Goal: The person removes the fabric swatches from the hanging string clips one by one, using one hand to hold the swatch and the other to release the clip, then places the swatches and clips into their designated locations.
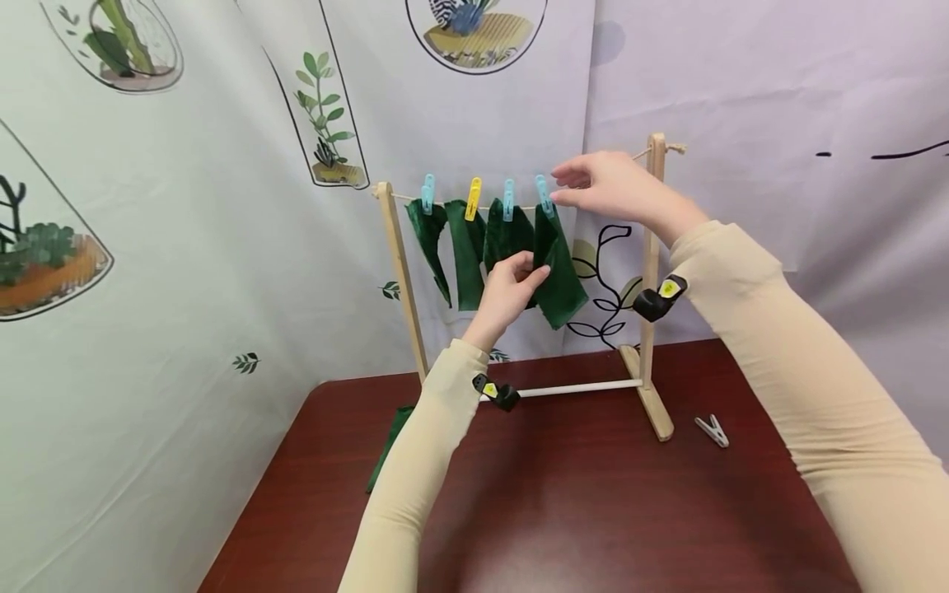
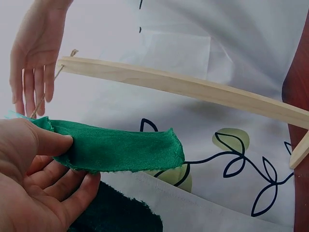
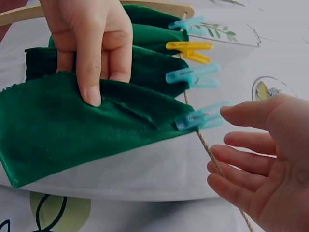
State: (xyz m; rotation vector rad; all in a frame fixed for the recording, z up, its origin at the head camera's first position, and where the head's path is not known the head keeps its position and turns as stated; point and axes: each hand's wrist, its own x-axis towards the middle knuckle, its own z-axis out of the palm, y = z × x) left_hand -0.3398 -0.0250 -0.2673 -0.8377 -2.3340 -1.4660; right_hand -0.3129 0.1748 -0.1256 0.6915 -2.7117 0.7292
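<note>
Several dark green cloths hang from a thin rope line, clipped with blue clothespins and a yellow clothespin (image 1: 473,199). My left hand (image 1: 511,290) pinches the rightmost green cloth (image 3: 58,123), thumb in front and fingers behind it. A blue clothespin (image 3: 199,117) grips that cloth's upper edge on the rope (image 3: 208,151). Beside this clothespin is my right hand (image 1: 611,188), its fingers spread and holding nothing. The right thumb (image 3: 248,112) is close to the clothespin's handle end; whether they touch I cannot tell.
A wooden post (image 1: 404,288) and another post (image 2: 183,87) carry the line, with a white bar (image 1: 578,389) low between them. One pale clothespin (image 1: 713,431) lies on the red-brown table (image 1: 593,511). Another green cloth (image 1: 389,445) is partly behind my left forearm. Printed fabric hangs behind.
</note>
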